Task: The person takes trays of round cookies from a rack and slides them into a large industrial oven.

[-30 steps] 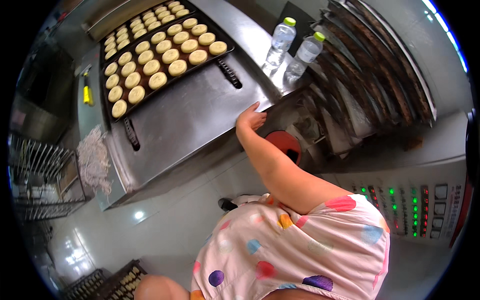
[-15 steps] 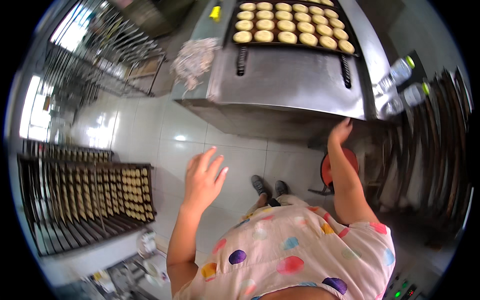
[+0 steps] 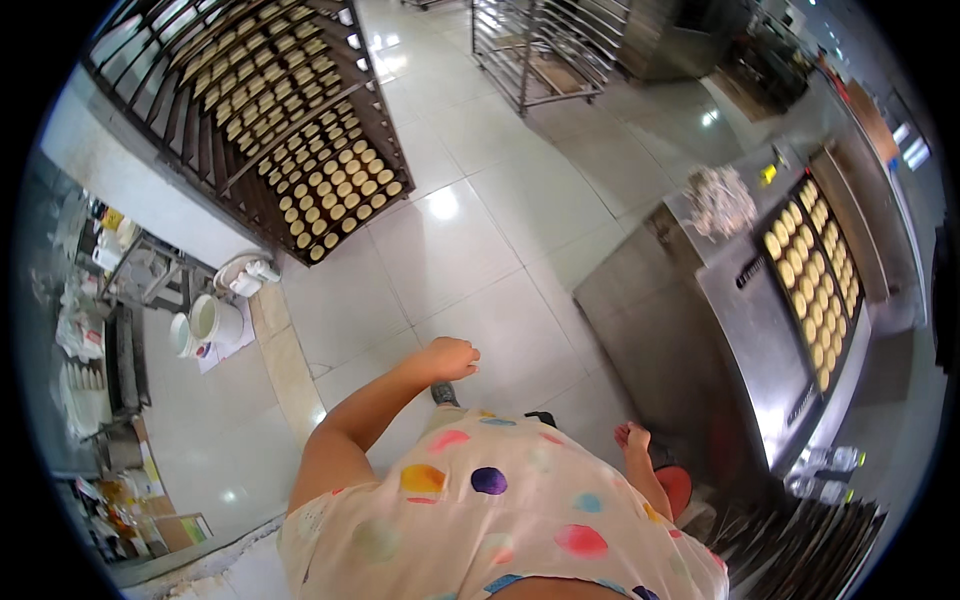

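Observation:
Low over the tiled floor, my left hand [image 3: 452, 360] is closed in a loose fist, and nothing shows in it. My right hand [image 3: 632, 437] hangs beside my body with its fingers curled, apart from the metal worktable and holding nothing that I can see. It is nearest to a red round stool seat [image 3: 674, 488], partly covered by my forearm. On the steel worktable [image 3: 735, 335] at the right lie dark baking trays [image 3: 838, 357] with rows of round pale dough pieces [image 3: 803, 290].
A tall rack [image 3: 392, 122] at the upper left holds several trays of dough rounds. An empty wheeled rack [image 3: 522, 75] stands farther back. A bundle of pale string [image 3: 720, 202] and clear bottles [image 3: 835, 458] sit on the worktable. White buckets [image 3: 215, 320] stand at left; dark trays [image 3: 815, 545] at lower right.
My view has swung left, so the worktable now lies at the right and the loaded rack ahead-left. My left hand has gone from spread fingers to a fist; my right hand has left the worktable edge.

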A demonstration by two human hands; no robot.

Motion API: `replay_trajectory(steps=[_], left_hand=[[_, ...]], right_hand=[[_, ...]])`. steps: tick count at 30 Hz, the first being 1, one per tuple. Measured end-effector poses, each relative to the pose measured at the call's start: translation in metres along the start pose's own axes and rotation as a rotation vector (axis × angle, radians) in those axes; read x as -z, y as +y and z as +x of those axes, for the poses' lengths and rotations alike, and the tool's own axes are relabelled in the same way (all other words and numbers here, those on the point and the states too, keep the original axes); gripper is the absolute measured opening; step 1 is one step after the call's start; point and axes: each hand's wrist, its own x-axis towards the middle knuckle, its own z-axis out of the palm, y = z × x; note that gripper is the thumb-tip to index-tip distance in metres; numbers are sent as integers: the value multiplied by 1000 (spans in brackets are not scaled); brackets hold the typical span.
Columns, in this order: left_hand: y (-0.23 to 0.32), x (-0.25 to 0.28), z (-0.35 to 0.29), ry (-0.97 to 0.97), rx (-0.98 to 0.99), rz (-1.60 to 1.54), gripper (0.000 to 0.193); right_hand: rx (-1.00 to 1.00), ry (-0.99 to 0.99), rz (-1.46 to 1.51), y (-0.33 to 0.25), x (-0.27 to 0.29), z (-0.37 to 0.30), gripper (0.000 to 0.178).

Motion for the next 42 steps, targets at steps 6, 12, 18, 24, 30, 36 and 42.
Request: replay_trajectory(steps=[6,12,18,24,30,36,42], left_hand=[[-120,-21,-73,190,258,-337,26],[-210,-22,-111,310,481,-669,29],[-296,-13,-107,755,785,-1374,30],[-378,-4,-129,1053,1114,-1731,32],[-471,-28,-120,1311,1321,-1875,32],[-593,-47,-67,1357,1187,-1942,36],[-708,-93,-26,1511,949,-2060,41]], right_hand=[[42,-261,-393,-34,-194,-33,25],[169,-822,-702,-61,-391,-123,36],[-78,-809,-660,-67,-502,-109,35],[-85,-772,-729,-79,-640,-64,30],[17,-897,-866,-91,-814,-30,31],[61,-922,-803,-59,-951,-18,32],[-98,-946,-617,26,-1033,25,31]])
